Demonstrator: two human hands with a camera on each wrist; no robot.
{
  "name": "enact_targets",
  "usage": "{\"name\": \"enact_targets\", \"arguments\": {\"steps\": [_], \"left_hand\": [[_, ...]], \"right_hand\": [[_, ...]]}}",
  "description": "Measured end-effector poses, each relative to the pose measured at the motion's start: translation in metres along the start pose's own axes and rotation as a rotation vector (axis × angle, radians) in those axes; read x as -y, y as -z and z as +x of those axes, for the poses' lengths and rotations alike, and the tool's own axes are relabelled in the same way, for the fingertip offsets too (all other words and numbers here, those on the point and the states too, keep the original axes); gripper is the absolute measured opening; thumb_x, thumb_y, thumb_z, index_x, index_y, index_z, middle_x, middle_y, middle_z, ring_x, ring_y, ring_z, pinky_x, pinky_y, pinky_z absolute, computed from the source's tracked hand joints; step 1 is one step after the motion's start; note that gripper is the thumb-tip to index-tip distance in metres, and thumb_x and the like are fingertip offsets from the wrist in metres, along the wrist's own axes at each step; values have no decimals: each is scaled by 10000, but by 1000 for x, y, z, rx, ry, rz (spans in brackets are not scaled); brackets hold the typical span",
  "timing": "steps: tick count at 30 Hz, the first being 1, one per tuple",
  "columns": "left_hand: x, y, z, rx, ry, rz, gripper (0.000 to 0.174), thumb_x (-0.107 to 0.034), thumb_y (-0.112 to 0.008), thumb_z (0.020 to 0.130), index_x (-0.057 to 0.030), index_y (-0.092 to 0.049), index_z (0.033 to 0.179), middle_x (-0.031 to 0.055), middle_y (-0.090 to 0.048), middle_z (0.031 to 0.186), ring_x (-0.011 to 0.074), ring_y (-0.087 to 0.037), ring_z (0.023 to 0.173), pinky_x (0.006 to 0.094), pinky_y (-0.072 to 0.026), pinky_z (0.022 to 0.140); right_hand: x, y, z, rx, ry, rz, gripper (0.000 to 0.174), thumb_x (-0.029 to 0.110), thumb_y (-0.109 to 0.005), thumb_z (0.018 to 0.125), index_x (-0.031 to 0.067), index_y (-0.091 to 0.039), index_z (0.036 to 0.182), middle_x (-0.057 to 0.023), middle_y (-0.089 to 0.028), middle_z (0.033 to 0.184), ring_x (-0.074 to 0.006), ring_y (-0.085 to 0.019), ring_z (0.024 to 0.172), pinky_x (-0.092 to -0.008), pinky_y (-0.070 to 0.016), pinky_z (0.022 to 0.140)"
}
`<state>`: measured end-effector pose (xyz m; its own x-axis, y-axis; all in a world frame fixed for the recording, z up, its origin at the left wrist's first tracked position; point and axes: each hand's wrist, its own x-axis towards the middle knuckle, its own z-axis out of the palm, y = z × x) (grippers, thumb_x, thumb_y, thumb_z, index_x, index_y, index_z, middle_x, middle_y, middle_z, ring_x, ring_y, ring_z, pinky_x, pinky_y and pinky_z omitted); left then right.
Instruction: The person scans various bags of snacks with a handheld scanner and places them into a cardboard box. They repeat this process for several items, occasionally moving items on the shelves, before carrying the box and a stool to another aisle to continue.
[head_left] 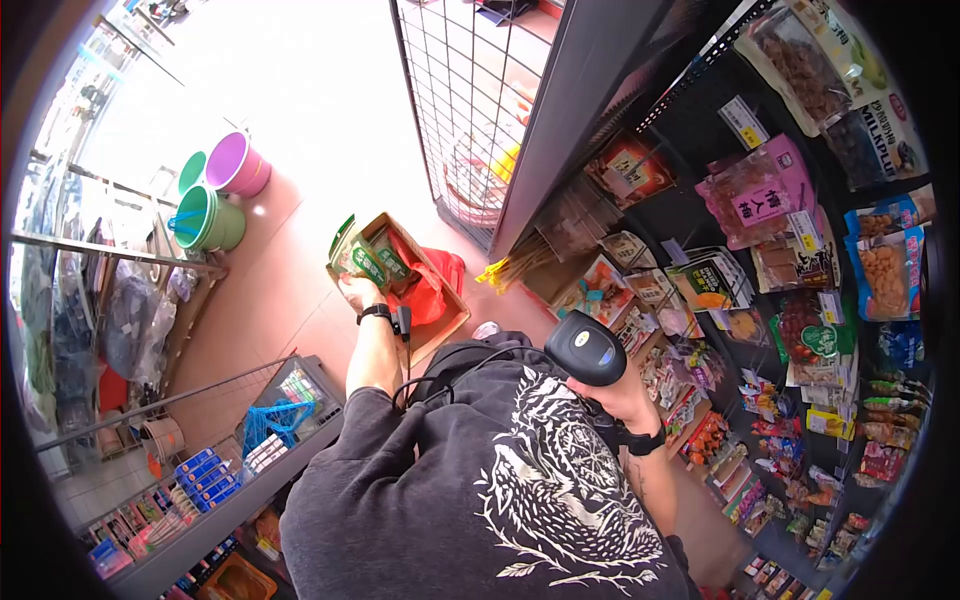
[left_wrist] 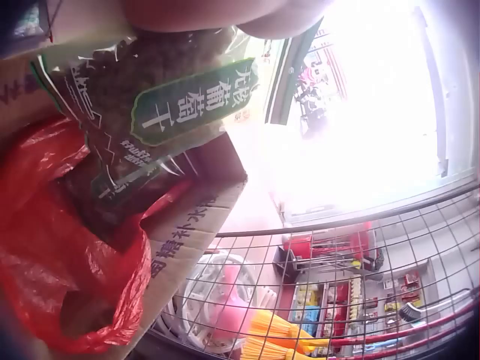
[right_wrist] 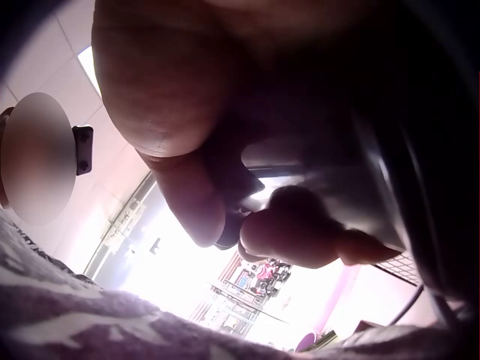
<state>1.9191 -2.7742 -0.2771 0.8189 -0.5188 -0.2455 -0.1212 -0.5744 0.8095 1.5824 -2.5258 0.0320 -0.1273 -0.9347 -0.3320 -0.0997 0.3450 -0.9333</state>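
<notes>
My left hand point(head_left: 360, 293) grips a clear bag of raisins point(left_wrist: 169, 120) with a green label, its fingers along the bag's upper edge in the left wrist view. The bag is over an open cardboard box point(left_wrist: 199, 225). Inside the box lie another similar bag point(head_left: 392, 262) and a crumpled red plastic bag point(head_left: 432, 285) that spills over the side. On the other side, my right hand point(head_left: 625, 398) holds a black barcode scanner point(head_left: 583, 348) in front of the torso. The right wrist view shows fingers and thumb curled round its dark handle.
Shelves of packaged snacks point(head_left: 800, 260) rise close on the right. A wire mesh panel point(head_left: 475, 120) stands ahead, with yellow-bristled brooms point(left_wrist: 281, 330) behind it. Green and purple buckets point(head_left: 238, 165) are on the floor ahead left. A low rack point(head_left: 210, 480) runs along the left.
</notes>
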Motion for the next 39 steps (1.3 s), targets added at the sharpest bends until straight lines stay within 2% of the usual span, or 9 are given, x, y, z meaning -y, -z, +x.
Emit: {"name": "enact_targets", "arguments": {"steps": [6, 9, 12, 14, 19, 25, 27, 30, 39], "left_hand": [[91, -60, 62, 306, 273, -225, 407, -346, -442, 930, -42, -559, 1173, 162, -593, 1178, 278, -549, 1100, 397, -444, 906], [112, -54, 83, 834, -542, 1318, 356, -317, -591, 806, -75, -639, 1062, 105, -650, 1050, 220, -610, 974, 354, -500, 834], [115, -51, 59, 1031, -584, 681, 424, -400, -490, 898, -37, -660, 1033, 197, -665, 996, 288, -648, 922, 390, -530, 772], [132, -57, 13, 1324, 199, -254, 395, -240, -564, 850, 25, -605, 1140, 135, -687, 939, 247, -670, 803, 405, -544, 686], [138, -48, -13, 1219, -440, 905, 337, -228, -631, 711, 31, -666, 924, 135, -676, 806, 221, -666, 711, 372, -529, 620], [184, -76, 23, 1472, -403, 933, 618, -558, -515, 862, 22, -657, 1022, 171, -685, 923, 213, -664, 844, 351, -507, 715], [67, 3, -77, 1643, -93, 579, 661, -609, -484, 873, 7, -654, 1042, 99, -689, 930, 195, -652, 812, 325, -507, 698], [101, -5, -76, 1283, -601, 896, 576, -497, -512, 880, 46, -581, 1062, 262, -643, 996, 391, -612, 969, 445, -470, 858], [74, 20, -67, 683, -472, 965, 1001, -307, -789, 690, -107, -187, 1464, 125, -183, 1526, 330, -322, 1333, 430, -365, 1053]], "right_hand": [[-8, 6, -4, -45, -167, 147, 399, 91, -779, 727, 2, -625, 1084, -33, -670, 934, -66, -590, 777, -243, -488, 713], [-14, 8, -4, 0, -158, 151, 430, 113, -781, 732, 7, -609, 1112, -19, -658, 918, -45, -562, 724, -224, -479, 660], [0, 6, -5, -50, -156, 171, 413, 127, -756, 764, 13, -597, 1128, 10, -649, 870, -47, -544, 683, -227, -467, 639], [5, 7, -5, -105, -77, 199, 353, 132, -735, 786, 20, -607, 1096, 23, -638, 822, -50, -534, 647, -229, -457, 617], [-14, 17, -7, -55, -15, 232, 144, 158, -686, 836, 39, -619, 881, 30, -577, 664, -63, -503, 565, -238, -415, 539], [-15, 26, -18, -147, -57, 277, 221, 205, -720, 802, 43, -635, 925, 20, -605, 710, -62, -524, 574, -230, -434, 553], [-14, 30, -21, -155, -140, 269, 234, 193, -737, 779, 39, -642, 928, 6, -625, 742, -64, -540, 593, -229, -442, 569], [-36, 26, -20, -181, -104, 397, 155, 105, -690, 800, 10, -629, 905, -24, -622, 751, -86, -555, 621, -239, -447, 598], [-24, 21, -13, -236, -208, 493, 234, 68, -638, 826, -17, -586, 1038, -46, -589, 745, -120, -557, 632, -253, -456, 601]]}}
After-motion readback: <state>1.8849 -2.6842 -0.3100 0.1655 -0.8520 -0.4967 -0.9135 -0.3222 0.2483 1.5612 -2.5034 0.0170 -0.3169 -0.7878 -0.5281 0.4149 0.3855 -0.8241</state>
